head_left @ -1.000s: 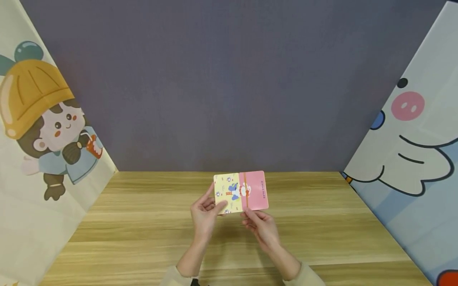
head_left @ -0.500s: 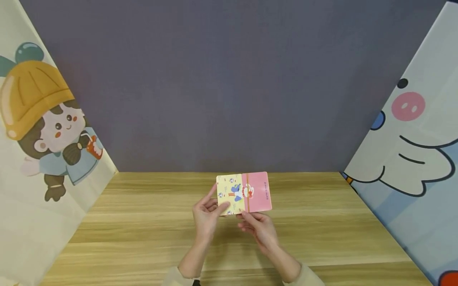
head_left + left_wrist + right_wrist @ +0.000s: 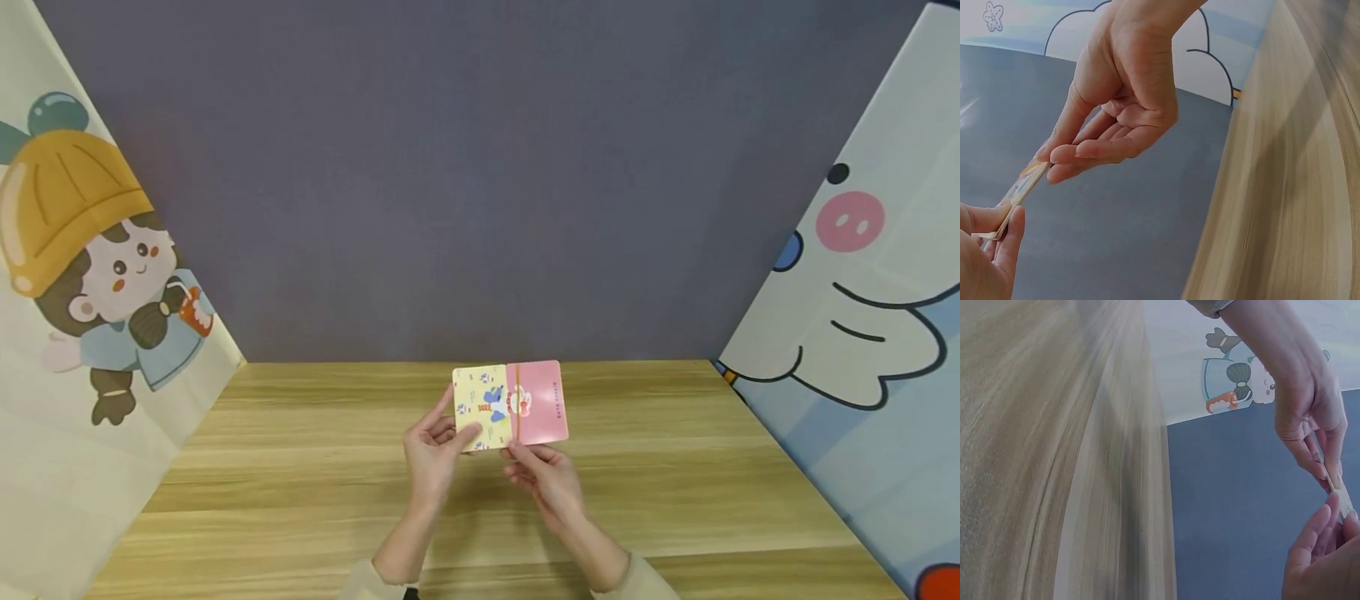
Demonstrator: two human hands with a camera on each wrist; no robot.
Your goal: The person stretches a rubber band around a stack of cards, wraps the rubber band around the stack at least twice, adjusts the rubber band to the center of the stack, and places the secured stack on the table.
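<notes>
A small notebook [image 3: 480,400], yellow on the left part and pink on the right, is held up over the table with its printed face toward the head camera. An orange band [image 3: 517,379] runs down it near the colour seam, beside a cartoon dog and a white figure. My left hand [image 3: 431,454] grips the yellow end, thumb on the face and the other fingers behind. My right hand [image 3: 547,483] pinches the lower edge near the band. Edge-on in the left wrist view, the notebook [image 3: 1022,184] looks thin and layered, between right hand [image 3: 1125,94] and left hand [image 3: 988,256].
A wood-grain table [image 3: 300,467] lies beneath both hands. Behind it rises a dark grey panel [image 3: 465,183]. Side panels with cartoon prints stand at left [image 3: 45,467] and right [image 3: 862,450].
Over the last second, both hands and the notebook have shifted slightly right in the head view. The right thumb now sits a little further left along the lower edge.
</notes>
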